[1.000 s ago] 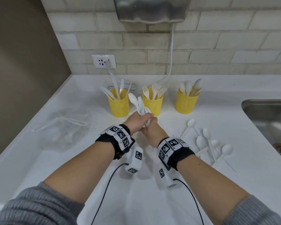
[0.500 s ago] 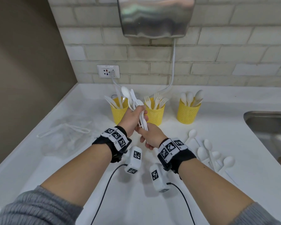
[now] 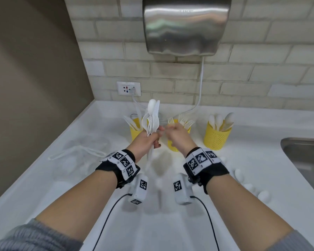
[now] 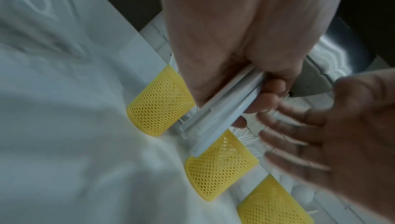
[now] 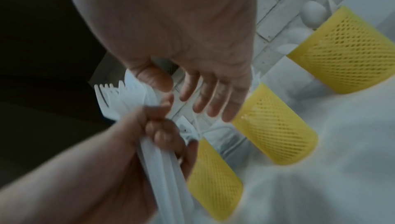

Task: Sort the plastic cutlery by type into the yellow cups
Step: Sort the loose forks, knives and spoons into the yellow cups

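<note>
While the left hand clenches the cutlery bundle upright, the right hand hovers beside it, fingers loose

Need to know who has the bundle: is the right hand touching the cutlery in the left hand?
Cannot tell. In the right wrist view the right hand is open, its thumb overlapping the cutlery bundle; blur hides any contact. The left hand grips it.

Three yellow mesh cups stand in a row at the far side. Three spoons rise from the right cup. One hand dryer, one wall socket.
</note>
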The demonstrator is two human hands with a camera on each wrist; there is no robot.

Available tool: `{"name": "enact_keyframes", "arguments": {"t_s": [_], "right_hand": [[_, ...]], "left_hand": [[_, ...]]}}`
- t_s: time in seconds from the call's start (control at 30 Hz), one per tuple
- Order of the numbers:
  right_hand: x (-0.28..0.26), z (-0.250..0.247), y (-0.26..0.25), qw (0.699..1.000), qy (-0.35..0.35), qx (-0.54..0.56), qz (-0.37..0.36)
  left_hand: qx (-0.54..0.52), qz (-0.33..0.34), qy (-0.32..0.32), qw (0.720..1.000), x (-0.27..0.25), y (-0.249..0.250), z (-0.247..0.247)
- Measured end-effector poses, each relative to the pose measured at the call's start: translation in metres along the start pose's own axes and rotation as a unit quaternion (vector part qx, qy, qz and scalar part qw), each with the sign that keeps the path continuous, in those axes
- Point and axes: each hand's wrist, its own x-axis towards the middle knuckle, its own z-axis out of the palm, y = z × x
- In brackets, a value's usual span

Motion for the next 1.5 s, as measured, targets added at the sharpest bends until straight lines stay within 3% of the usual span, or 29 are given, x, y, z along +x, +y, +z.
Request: {"name": "enact_keyframes", "arguments": {"t_s": [0.1,0.43,0.67,0.83,1.0,1.07,1.23,1.37,1.5], "right_hand": [[0.012,0.001,-0.019,0.995,0.041,0.092,-0.026],[0.027,0.021,-0.033,0.990,0.041,0.132,-0.021],[0.033,0.028,-0.034,0.977,0.109,0.183,-0.024],[0.045,0.027,-0.037,0.970,0.168,0.164,-0.055],[0.042,0.034,-0.026,0.985,0.064,0.146,-0.065],[0.042,0.036,-0.022,0.990,0.059,0.114,-0.066],[0.058,0.027,-0.034,0.991,0.111,0.055,-0.057],[0.073,0.021,-0.060,0.985,0.132,0.033,-0.107],[0.089,0.023,-0.084,0.962,0.210,0.013,-0.176]], "left_hand": [[0.028,0.006,-0.016,0.999,-0.004,-0.001,-0.006],[0.044,0.037,-0.041,0.998,-0.008,-0.005,-0.036],[0.019,0.043,-0.045,0.998,-0.001,-0.003,-0.046],[0.001,0.054,-0.048,0.997,0.002,0.002,-0.049],[-0.041,0.042,-0.049,0.997,0.008,0.003,-0.050],[-0.034,0.035,-0.045,0.998,0.008,0.002,-0.050],[-0.065,0.032,-0.030,0.997,0.006,0.000,-0.059],[-0.073,0.013,-0.014,0.997,0.010,0.000,-0.077],[-0.048,0.029,0.058,0.997,0.018,0.001,-0.099]]}}
